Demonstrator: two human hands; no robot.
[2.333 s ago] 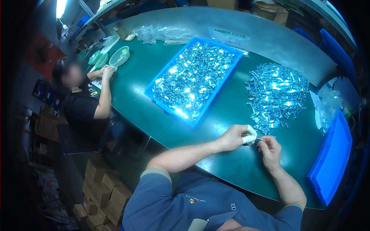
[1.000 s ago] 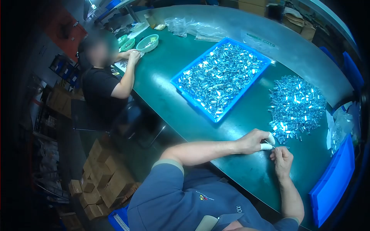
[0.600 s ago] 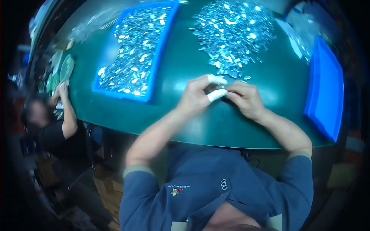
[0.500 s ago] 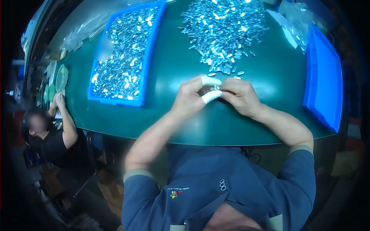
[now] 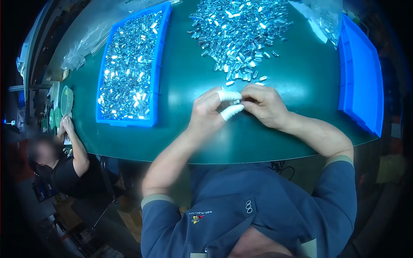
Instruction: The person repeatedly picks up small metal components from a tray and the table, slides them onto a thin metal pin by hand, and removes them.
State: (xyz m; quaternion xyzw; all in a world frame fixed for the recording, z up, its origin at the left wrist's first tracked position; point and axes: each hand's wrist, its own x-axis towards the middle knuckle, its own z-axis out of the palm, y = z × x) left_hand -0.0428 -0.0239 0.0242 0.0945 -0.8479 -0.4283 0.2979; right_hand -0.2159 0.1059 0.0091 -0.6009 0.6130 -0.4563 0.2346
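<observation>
A small shiny metal piece (image 5: 237, 102) sits between the fingertips of both hands, just above the green table (image 5: 185, 86). My left hand (image 5: 208, 107), with white covers on thumb and forefinger, pinches it from the left. My right hand (image 5: 267, 107) is closed, its bare thumb and forefinger meeting at the piece's other side. Fingers partly hide the piece, so its exact shape cannot be made out. Just beyond my hands lies a heap of short metal pieces (image 5: 241, 43), with a few loose ones at its near edge.
On the left stands a blue tray (image 5: 155, 86) filled with similar metal pieces. Another blue tray (image 5: 361, 77) is at the right edge, beside a clear plastic bag (image 5: 329, 21). At far left a co-worker (image 5: 64, 159) sits near green bowls (image 5: 66, 99).
The view has shifted slightly, so the left tray and the heap appear further left. My hands stay together at the small piece, with only slight finger movement.
</observation>
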